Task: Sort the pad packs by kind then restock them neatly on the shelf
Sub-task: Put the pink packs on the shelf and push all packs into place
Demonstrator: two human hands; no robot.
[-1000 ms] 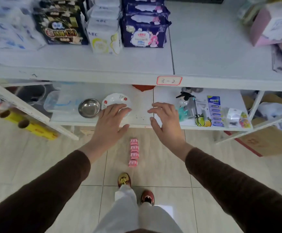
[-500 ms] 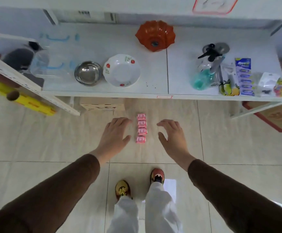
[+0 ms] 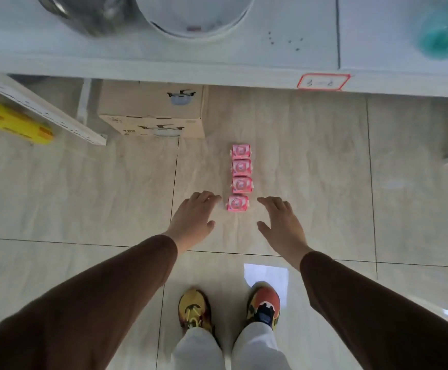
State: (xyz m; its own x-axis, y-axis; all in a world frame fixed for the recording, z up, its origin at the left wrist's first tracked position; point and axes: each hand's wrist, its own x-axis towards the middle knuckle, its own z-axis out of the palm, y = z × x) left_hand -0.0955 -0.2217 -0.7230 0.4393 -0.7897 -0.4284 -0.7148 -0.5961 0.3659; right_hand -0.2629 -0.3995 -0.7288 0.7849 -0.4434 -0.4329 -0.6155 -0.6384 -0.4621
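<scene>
Currently four pink pad packs lie on the tiled floor in one straight row running away from the person, each touching or nearly touching the next. Nearest pack sits slightly offset to the left of the other three.

Left hand: palm down, fingers relaxed and slightly spread, holding nothing; its fingertips are just beside the left edge of the nearest pack, not clearly touching. Right hand: palm down, fingers extended, thumb spread out, grip empty; fingertips near the right edge of the same pack, with a small gap. The nearest pack lies between the two hands, level with the fingertips; the other three packs are beyond both hands.

Both arms in brown sleeves. Two shoes below the hands, pale trousers.

Lower shelf crosses the top of the view, with a red-bordered label, a blurred metal bowl and a white dish. A cardboard box stands on the floor under the shelf, left of and beyond the row
</scene>
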